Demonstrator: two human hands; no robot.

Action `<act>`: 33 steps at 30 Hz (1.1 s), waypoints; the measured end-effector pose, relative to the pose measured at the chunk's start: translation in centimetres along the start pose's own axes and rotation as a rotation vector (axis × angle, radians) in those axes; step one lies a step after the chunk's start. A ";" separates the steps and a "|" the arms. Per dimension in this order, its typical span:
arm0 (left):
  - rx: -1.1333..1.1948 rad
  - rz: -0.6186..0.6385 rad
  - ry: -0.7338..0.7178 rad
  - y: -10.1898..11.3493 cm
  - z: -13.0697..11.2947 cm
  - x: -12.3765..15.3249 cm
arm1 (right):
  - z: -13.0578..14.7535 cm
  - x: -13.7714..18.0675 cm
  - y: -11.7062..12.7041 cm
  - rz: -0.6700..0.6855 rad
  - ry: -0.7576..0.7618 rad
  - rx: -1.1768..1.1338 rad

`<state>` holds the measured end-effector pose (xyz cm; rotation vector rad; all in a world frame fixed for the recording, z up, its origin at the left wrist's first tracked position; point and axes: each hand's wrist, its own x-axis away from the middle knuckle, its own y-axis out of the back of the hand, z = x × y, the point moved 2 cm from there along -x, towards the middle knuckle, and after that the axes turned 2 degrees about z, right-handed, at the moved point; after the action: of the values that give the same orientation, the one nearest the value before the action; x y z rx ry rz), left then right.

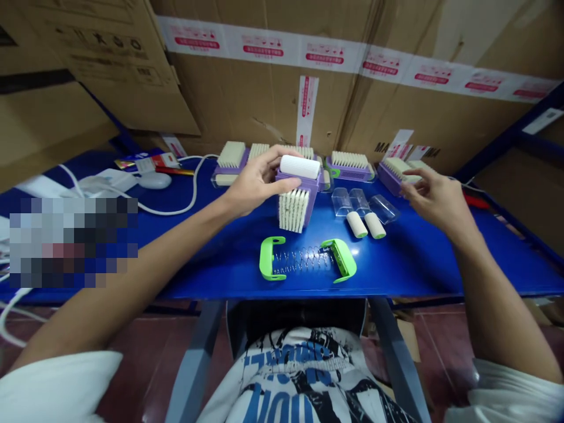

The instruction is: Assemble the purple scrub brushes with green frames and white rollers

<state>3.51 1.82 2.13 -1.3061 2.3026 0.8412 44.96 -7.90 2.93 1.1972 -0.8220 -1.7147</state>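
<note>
At the far left a pixelated patch [73, 242] hid whatever lay on the blue table [418, 270], and only a white cable [187, 200] and a white mouse-like object [154, 180] showed beside it. The left hand [253, 185] held a purple brush block [298, 197] upright above the table, thumb against its side and fingers curled over the top; a white roller [300, 166] sat in the block's top and cream bristles faced down. The fingers covered the block's far face. Below it lay a green-ended spring clamp [307, 259], its coil faint against the glare. To the right lay two white roller pieces [365, 225] and clear plastic caps [361, 202], hard to separate. Along the back stood a row of finished brushes [350, 164]. The right hand [434, 197], loosely spread, touched the rightmost brush [396, 170]; whether it gripped was unclear.
</note>
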 end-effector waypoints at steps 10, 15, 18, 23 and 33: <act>-0.248 0.149 -0.240 1.4 -4.6 -1.6 | 2.1 2.3 0.7 0.068 0.051 0.046; -0.146 0.046 -0.102 0.9 -2.4 -1.4 | 11.9 1.9 4.4 -0.124 0.462 -0.334; -0.065 -0.007 -0.013 0.6 -0.7 -1.2 | 18.0 1.0 4.7 0.000 0.686 -0.270; -0.162 -0.069 0.023 0.8 1.1 -1.3 | 21.0 -0.6 3.3 0.169 0.842 -0.116; -0.174 0.016 -0.001 -0.3 2.9 -0.4 | 18.2 -0.6 -1.8 0.121 0.562 -0.476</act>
<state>4.07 3.85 0.12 -1.3589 2.2845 1.0684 27.33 -5.89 7.43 1.1749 -0.1291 -1.2742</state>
